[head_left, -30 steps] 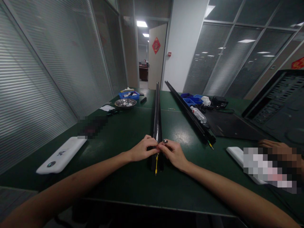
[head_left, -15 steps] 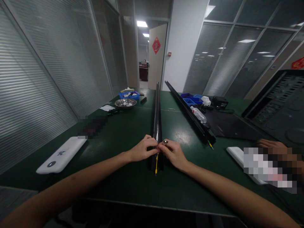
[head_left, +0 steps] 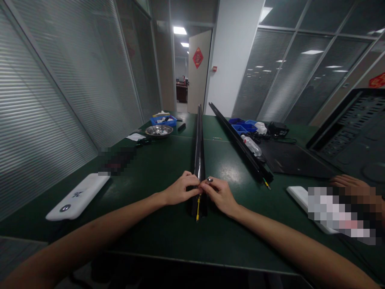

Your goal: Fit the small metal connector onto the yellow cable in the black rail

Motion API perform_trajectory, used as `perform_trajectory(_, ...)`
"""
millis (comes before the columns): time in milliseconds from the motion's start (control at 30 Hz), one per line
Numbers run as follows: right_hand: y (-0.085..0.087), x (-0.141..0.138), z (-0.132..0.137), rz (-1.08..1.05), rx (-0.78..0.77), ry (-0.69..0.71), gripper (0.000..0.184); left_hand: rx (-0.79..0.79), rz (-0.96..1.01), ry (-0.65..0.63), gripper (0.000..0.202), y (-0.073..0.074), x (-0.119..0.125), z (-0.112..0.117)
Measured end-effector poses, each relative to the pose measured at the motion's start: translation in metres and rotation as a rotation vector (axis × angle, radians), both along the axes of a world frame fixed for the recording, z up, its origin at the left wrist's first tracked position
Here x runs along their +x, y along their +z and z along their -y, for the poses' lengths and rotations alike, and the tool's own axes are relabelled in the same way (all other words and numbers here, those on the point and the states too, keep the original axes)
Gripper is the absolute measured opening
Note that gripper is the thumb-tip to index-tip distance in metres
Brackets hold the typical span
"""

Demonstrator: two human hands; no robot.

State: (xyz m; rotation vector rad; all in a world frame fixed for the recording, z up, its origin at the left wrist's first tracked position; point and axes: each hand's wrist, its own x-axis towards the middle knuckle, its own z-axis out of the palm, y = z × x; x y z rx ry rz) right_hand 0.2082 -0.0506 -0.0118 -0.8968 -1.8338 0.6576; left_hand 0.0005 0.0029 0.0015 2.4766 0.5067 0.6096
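A long black metal channel [head_left: 199, 148] lies lengthwise on the green table, pointing away from me. Over its near end my left hand [head_left: 183, 188] and my right hand [head_left: 219, 193] meet, fingertips pinched together. Whatever they pinch is too small and covered to make out. Just below the fingers, a yellow wire [head_left: 198, 208] with a ring terminal lies along the channel's near end. A ring shows on a finger of my right hand.
A second black channel [head_left: 237, 140] lies at the right, beside a plastic bottle [head_left: 252, 146] and blue bins [head_left: 239, 129]. A metal bowl [head_left: 159, 131] stands back left. White power banks [head_left: 80, 196] lie on both sides. Another person's hand [head_left: 350, 182] rests at the right.
My two hands hold the same pinch over the channel. At the right edge, the other person's hand has shifted slightly to the right.
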Motion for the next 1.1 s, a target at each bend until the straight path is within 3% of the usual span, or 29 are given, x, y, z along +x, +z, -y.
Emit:
perform_trajectory(200,-0.0041,-0.0002,-0.0005,-0.009,-0.055,-0.006,0.032,-0.009,-0.018,-0.009,0.025,-0.0032,0.0007,-0.0021)
perform_trajectory(433,-0.0004,0.0006,0.0010,0.025,0.023,-0.015,0.035,0.015,-0.003,-0.008,0.022,-0.0016,-0.0004,0.0001)
perform_trajectory(800,-0.0027,0.0006,0.0012,0.024,-0.040,-0.006,0.033,-0.023,-0.020,-0.010,0.025,-0.0013,0.0003,-0.0006)
perform_trajectory(1100,-0.0011,0.0003,-0.0002,0.034,0.007,-0.016,0.036,0.002,-0.006,-0.008,0.021,-0.0009,-0.0005,0.0001)
